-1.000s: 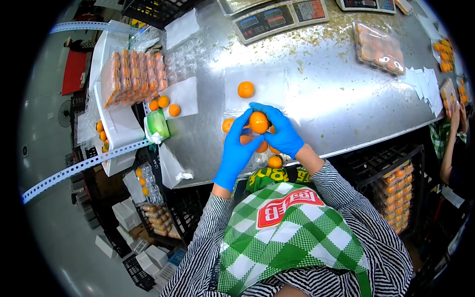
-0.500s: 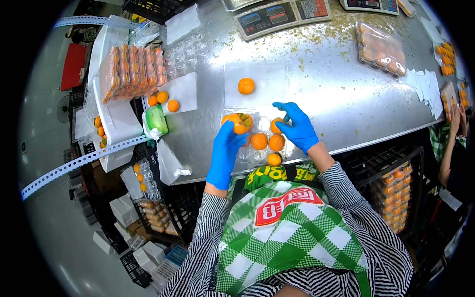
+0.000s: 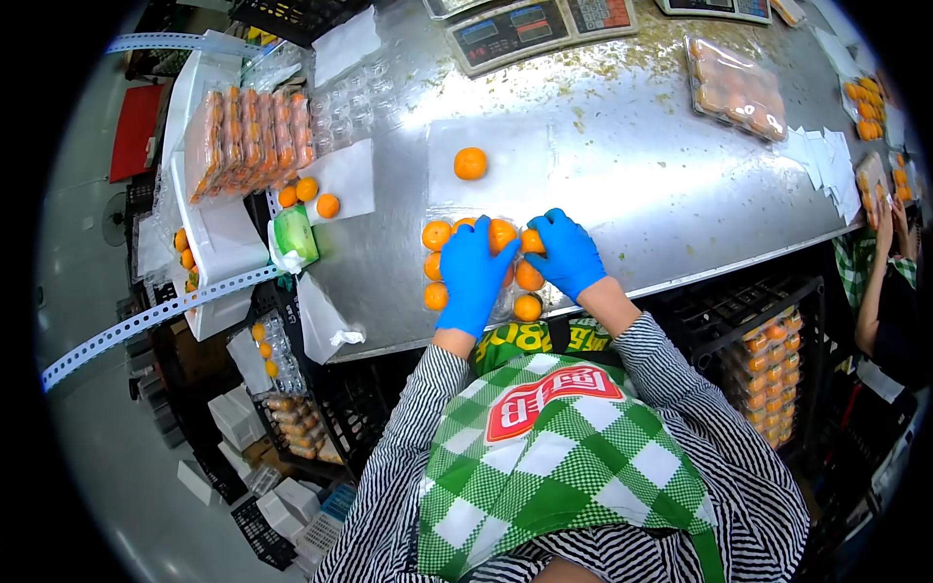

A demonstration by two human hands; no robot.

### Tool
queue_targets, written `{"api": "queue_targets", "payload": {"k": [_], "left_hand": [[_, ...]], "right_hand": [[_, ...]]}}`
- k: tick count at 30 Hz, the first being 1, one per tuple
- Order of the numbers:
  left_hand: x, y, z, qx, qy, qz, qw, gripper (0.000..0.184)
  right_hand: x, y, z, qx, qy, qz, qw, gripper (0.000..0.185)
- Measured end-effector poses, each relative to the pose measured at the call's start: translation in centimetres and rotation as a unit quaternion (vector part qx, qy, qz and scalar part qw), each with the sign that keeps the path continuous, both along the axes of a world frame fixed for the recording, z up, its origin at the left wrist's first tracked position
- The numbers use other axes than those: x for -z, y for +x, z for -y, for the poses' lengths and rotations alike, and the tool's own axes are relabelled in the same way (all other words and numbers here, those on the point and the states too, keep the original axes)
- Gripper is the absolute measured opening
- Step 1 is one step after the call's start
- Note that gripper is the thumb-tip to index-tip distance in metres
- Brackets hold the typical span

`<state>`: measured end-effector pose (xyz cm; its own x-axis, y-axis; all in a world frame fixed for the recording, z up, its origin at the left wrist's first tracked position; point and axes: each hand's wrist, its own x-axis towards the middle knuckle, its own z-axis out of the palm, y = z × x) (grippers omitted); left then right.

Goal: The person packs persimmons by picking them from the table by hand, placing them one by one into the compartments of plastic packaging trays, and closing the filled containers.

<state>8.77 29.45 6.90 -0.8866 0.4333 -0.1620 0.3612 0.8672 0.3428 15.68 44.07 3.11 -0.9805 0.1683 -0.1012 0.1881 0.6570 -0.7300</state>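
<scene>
A clear plastic tray (image 3: 501,311) of orange persimmons (image 3: 436,234) lies at the table's front edge. My left hand (image 3: 471,280), blue-gloved, lies over its middle, thumb and fingers around a persimmon (image 3: 502,235) in the back row. The hand hides part of the tray's middle. My right hand (image 3: 569,257), also gloved, has its thumb and fingers about the persimmon (image 3: 532,241) at the tray's back right corner. Behind the tray, a single persimmon (image 3: 470,163) sits on a flat clear lid (image 3: 525,146).
Stacked persimmon packs (image 3: 248,141) stand at the left, near loose persimmons (image 3: 328,205) and a green packet (image 3: 293,235). Scales (image 3: 510,37) are at the back. A closed pack (image 3: 737,89) and white paper slips (image 3: 824,170) lie right. Another person's arm (image 3: 875,277) shows far right.
My left hand has moved right and lowered its persimmon into the tray's back row. More persimmons now show along the left side. My right hand has shifted slightly left and down.
</scene>
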Motion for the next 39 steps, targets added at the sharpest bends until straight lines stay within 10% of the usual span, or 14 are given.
{"api": "queue_targets", "payload": {"k": [13, 19, 22, 29, 33, 37, 39], "left_hand": [[0.9, -1.5, 2.8, 0.195, 0.085, -0.081, 0.974, 0.059], [-0.3, -3.4, 1.9, 0.223, -0.058, 0.055, 0.971, 0.059], [0.0, -4.2, 3.1, 0.135, 0.123, 0.099, 0.978, 0.053], [-3.2, -3.7, 6.4, -0.120, 0.362, 0.260, 0.887, 0.043], [-2.4, -1.9, 8.7, -0.202, 0.504, 0.362, 0.757, 0.044], [-1.1, -0.5, 10.4, -0.283, 0.622, 0.459, 0.567, 0.045], [-1.1, 0.1, 10.6, -0.282, 0.630, 0.450, 0.566, 0.044]], "right_hand": [[2.2, 1.4, 0.3, 0.135, -0.250, -0.031, 0.958, 0.037], [-0.1, 1.6, -1.8, 0.149, -0.614, 0.038, 0.774, 0.034], [-1.1, 1.5, -1.9, 0.136, -0.740, 0.025, 0.658, 0.031], [0.6, 1.1, 1.5, -0.045, -0.190, -0.052, 0.979, 0.031], [-2.1, 0.1, 5.2, -0.164, 0.134, -0.038, 0.977, 0.021], [-1.9, -1.9, 7.6, -0.249, 0.240, 0.067, 0.936, 0.023], [-2.2, -2.3, 7.3, -0.264, 0.223, 0.039, 0.938, 0.021]]}}
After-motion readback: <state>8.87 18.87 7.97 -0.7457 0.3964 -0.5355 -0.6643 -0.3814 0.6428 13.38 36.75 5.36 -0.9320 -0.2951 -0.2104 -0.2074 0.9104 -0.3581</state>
